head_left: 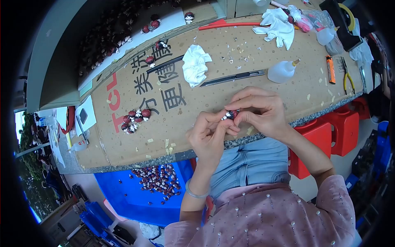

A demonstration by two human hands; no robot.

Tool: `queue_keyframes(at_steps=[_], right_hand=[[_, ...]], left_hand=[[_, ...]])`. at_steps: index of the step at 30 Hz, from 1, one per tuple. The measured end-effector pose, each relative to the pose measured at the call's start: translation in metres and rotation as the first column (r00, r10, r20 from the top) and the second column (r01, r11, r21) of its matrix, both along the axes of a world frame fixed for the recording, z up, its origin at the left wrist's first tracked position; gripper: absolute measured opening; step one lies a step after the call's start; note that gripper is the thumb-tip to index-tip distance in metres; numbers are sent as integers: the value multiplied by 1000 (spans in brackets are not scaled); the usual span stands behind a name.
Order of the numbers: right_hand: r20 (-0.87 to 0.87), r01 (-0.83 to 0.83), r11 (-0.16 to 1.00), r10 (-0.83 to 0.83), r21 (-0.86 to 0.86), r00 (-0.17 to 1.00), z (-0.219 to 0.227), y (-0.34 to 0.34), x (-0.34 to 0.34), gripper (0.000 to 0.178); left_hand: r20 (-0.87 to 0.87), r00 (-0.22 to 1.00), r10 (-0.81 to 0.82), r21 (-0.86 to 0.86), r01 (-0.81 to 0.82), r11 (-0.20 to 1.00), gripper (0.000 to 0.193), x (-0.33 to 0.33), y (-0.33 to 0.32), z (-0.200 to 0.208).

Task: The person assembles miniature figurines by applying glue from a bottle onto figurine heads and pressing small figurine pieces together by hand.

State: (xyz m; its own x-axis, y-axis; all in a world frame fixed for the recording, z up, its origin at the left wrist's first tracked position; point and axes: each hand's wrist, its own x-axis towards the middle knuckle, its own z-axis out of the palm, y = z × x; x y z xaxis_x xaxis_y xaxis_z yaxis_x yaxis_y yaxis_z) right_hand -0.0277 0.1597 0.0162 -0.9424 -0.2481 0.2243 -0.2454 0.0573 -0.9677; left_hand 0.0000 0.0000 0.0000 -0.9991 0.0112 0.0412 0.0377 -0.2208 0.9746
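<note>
Over the table's near edge, my left hand (207,135) and my right hand (262,112) meet around a small figurine (231,115) with a dark red and black head and a white body. Fingertips of both hands pinch it, hiding part of it. To the left, a small cluster of similar figurines (133,119) lies on the cardboard. Beyond my hands rests a dark utility knife (232,78). A crumpled white cloth (195,66) sits by the knife's left end, and a translucent squeeze bottle (283,72) with a narrow tip stands near its right end.
Cardboard (164,127) covers the table, with paper scraps scattered about. A shelf (61,53) full of figurines stands far left. Below the table edge is a blue bin (113,193) of figurines. Yellow-handled pliers (349,80), an orange box (330,69), white gloves (276,26) and red stools (310,144) are right.
</note>
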Motion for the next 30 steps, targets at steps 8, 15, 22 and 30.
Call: queue_keyframes(at_steps=[8,15,22,30], right_hand=[[2,56,998,-56,-28,998,-5,0,3,20],[110,13,1000,-13,3,994,0,2,3,23],[260,-18,992,50,-125,964,2,2,3,23],[250,-37,995,58,-90,966,-1,2,3,18]], left_hand=[[-31,999,7,-100,-10,995,13,1,4,-1],[-373,916,147,-317,-275,908,14,3,8,-3],[-289,941,178,-363,-280,889,10,6,4,-5],[-220,960,172,-303,-235,924,7,5,4,-4]])
